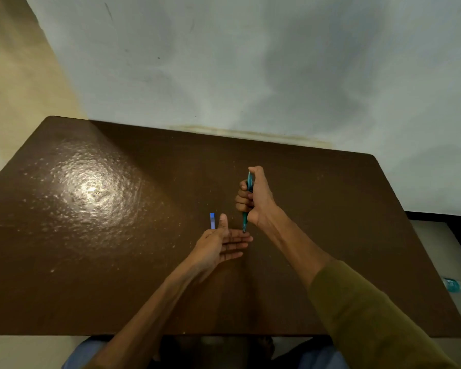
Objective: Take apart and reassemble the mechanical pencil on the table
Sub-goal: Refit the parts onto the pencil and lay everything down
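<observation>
My right hand (pixel 254 199) is closed in a fist around a teal mechanical pencil (pixel 245 221), held upright with its tip pointing down and my thumb over its top end. The tip hangs just above the fingertips of my left hand (pixel 221 245), which lies flat with its palm up and its fingers apart, holding nothing. A small blue and white lead case (pixel 212 220) lies on the brown table (pixel 117 275) just beyond my left thumb.
The table's far edge meets a pale wall (pixel 250 62). A bright glare spot (pixel 93 191) marks the left half of the top. A teal bottle (pixel 454 284) lies on the floor past the right edge.
</observation>
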